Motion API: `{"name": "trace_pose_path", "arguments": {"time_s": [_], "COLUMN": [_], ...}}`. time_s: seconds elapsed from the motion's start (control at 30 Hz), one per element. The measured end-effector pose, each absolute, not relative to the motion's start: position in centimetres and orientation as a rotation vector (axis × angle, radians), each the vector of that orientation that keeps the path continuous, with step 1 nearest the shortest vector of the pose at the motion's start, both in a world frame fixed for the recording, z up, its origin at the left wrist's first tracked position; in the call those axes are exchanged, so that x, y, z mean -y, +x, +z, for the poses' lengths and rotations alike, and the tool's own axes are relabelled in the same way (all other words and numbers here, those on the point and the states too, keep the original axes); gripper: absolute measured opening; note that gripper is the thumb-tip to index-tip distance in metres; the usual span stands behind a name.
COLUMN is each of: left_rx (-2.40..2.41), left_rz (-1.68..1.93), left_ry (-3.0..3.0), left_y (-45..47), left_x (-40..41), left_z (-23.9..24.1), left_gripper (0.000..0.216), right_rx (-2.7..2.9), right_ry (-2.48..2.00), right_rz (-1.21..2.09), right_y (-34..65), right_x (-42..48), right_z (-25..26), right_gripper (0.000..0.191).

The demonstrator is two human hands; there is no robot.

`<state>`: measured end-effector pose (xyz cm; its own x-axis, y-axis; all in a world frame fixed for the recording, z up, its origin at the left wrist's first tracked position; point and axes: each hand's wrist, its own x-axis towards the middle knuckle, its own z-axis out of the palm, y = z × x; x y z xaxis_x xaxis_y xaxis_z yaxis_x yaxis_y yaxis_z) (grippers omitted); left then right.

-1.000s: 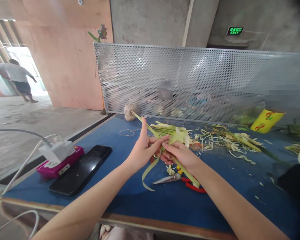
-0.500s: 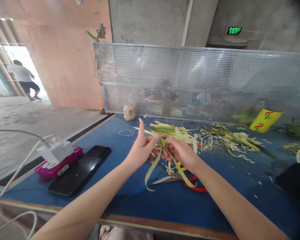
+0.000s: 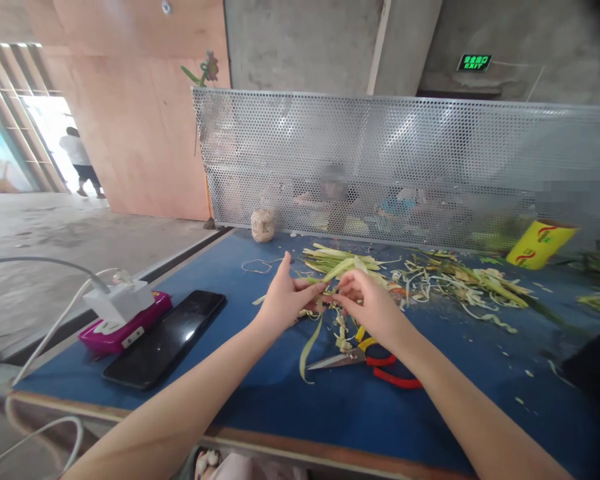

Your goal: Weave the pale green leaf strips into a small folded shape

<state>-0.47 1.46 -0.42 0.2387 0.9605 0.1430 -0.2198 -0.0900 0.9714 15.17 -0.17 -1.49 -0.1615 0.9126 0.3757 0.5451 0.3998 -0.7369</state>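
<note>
Pale green leaf strips (image 3: 311, 348) are pinched between my two hands above the blue table; one strip dangles below, its tip curling. My left hand (image 3: 289, 297) grips them with thumb and fingers, the thumb's side raised. From the other side my right hand (image 3: 360, 297) pinches the same strips, its fingers curled. The exact spot where the strips meet is partly hidden by my fingers. Scissors (image 3: 365, 360) with red and yellow handles lie just under my hands, blades pointing left. Behind my hands rests a bundle of pale green strips (image 3: 325, 259).
A black phone (image 3: 165, 339) and a magenta power strip (image 3: 125, 327) with a white plug lie left. Leaf scraps (image 3: 460, 280) and a yellow tube (image 3: 540, 245) are at right. A perforated metal screen (image 3: 300, 153) borders the back, near a pale round lump (image 3: 263, 225).
My right hand has turned and curled its fingers in; the strip that hung below it no longer shows there. The view has shifted slightly. A distant person has moved toward the doorway.
</note>
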Motion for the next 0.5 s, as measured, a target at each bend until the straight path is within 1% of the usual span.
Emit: {"name": "trace_pose_path", "arguments": {"time_s": [0.07,0.13,0.27,0.43,0.5], "left_rx": [-0.806,-0.809,-0.836,-0.820,-0.813], "left_rz": [1.173,1.158,1.154,1.155,1.157], "left_ry": [1.150,1.087,1.068,1.082,1.062], "left_y": [-0.5,-0.5,-0.7,-0.6,-0.6], "left_x": [-1.4,-1.3,-1.3,-1.0,-0.9], "left_z": [-0.2,0.0,0.2,0.4,0.4], "left_gripper": [0.103,0.102,0.105,0.101,0.098], "right_rx": [1.950,2.098,2.177,2.337,2.339], "right_ry": [-1.240,-1.191,-1.211,-0.975,-0.940], "right_rz": [0.164,-0.084,-0.193,-0.456,-0.421], "right_y": [15.0,14.8,14.9,15.7,15.8], "right_x": [0.5,1.0,1.6,1.4,1.3], "right_z": [-1.4,-1.3,-1.0,-0.8,-0.8], "right_gripper": [0.017,0.023,0.020,0.021,0.022]}}
